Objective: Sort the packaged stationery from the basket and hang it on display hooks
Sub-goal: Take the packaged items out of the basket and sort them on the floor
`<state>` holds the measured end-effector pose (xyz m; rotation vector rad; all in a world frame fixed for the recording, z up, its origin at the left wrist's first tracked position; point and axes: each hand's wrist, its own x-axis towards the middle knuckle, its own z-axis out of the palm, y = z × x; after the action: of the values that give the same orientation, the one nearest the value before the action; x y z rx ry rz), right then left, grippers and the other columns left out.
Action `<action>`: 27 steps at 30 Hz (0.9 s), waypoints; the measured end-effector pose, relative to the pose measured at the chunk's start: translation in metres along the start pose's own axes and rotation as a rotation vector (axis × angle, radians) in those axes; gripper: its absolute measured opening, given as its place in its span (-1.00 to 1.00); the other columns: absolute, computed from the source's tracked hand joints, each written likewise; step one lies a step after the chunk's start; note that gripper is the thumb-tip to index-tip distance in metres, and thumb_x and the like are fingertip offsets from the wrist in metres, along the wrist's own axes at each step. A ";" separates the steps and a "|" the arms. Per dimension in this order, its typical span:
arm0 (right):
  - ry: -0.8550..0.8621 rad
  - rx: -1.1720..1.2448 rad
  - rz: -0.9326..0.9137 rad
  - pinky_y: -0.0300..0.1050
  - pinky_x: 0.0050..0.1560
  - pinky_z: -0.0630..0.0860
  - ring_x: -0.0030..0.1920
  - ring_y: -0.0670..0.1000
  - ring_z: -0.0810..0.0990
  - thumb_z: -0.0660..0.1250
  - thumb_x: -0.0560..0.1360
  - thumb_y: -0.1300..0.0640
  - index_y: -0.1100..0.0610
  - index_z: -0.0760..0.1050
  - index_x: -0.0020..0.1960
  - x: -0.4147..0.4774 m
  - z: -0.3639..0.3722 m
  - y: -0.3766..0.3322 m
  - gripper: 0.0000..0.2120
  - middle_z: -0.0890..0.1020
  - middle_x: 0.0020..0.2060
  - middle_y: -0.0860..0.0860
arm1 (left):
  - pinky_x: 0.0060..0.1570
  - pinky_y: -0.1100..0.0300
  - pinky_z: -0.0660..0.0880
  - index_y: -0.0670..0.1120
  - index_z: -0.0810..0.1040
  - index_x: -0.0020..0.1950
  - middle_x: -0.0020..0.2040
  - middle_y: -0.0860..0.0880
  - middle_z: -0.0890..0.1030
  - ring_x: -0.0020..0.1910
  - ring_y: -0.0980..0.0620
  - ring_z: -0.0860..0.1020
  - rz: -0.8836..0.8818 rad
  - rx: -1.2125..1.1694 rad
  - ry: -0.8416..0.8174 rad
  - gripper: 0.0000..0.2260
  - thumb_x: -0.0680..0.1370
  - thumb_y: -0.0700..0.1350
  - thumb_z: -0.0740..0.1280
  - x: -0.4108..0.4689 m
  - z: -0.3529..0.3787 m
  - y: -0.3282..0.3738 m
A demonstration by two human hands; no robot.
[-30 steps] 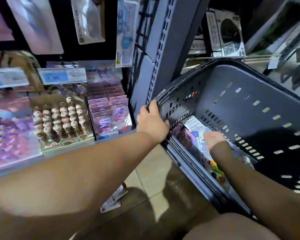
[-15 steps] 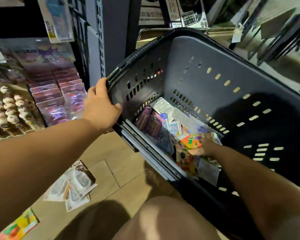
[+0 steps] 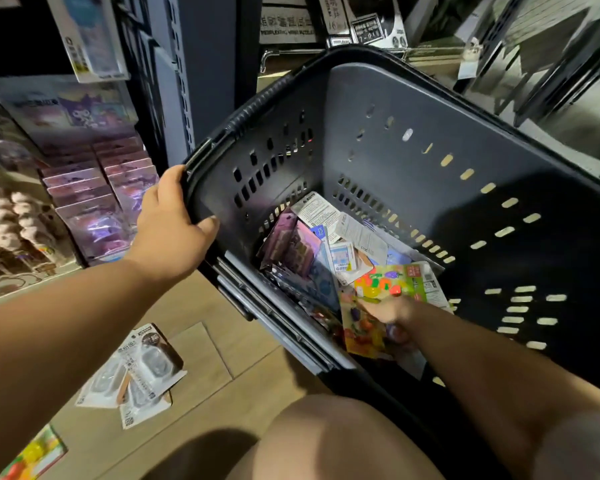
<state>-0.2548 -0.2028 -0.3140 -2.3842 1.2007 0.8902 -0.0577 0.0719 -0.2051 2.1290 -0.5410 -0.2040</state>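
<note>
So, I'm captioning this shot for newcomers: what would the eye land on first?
The big dark grey plastic basket fills the centre and right, tilted, with the left hand gripping its left rim. At its bottom, the right hand touches a bright fruit-print packet atop a jumble of packaged stationery. Clear blister packs lie on the floor at lower left.

The tan wood-plank floor [image 3: 222,393] carries a loose, overlapping pile of white-carded clear blister packs [image 3: 132,372], lying flat just left of the dark grey plastic basket [image 3: 430,140]. Farther left of the basket, a bright fruit-printed packet [image 3: 32,455] lies flat, cut by the frame's edge.
</note>
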 end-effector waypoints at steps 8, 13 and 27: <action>-0.126 -0.221 -0.017 -0.15 0.22 0.38 0.23 0.08 0.51 0.06 0.66 -0.05 0.29 0.38 0.37 -0.032 0.001 -0.019 -0.53 0.49 0.30 0.16 | 0.37 -0.03 0.24 0.03 0.10 0.54 0.43 -0.16 0.24 0.40 -0.17 0.25 -0.018 -0.015 0.003 -0.36 0.55 -0.16 0.35 -0.017 -0.002 0.005; -0.056 -0.079 0.057 -0.37 0.06 0.45 0.21 0.02 0.51 0.42 0.51 0.11 0.32 0.24 0.48 -0.018 -0.031 0.012 -0.34 0.40 0.41 0.23 | 0.39 -0.07 0.24 0.03 0.13 0.53 0.41 -0.16 0.25 0.38 -0.17 0.25 -0.018 -0.036 0.023 -0.37 0.54 -0.17 0.36 -0.020 0.000 0.002; 0.425 -0.479 -0.132 0.01 0.02 0.48 0.23 0.07 0.47 0.49 0.17 -0.17 -0.04 0.30 0.35 0.035 -0.050 0.028 -0.20 0.46 0.24 -0.01 | 0.26 -0.21 0.44 0.23 0.21 0.36 0.31 -0.10 0.41 0.30 -0.16 0.42 -0.035 -0.120 0.060 -0.36 0.34 0.03 0.38 -0.006 0.001 -0.013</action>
<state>-0.2421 -0.2672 -0.2993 -3.1198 1.0323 0.7099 -0.0596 0.0803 -0.2172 2.0223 -0.4463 -0.1871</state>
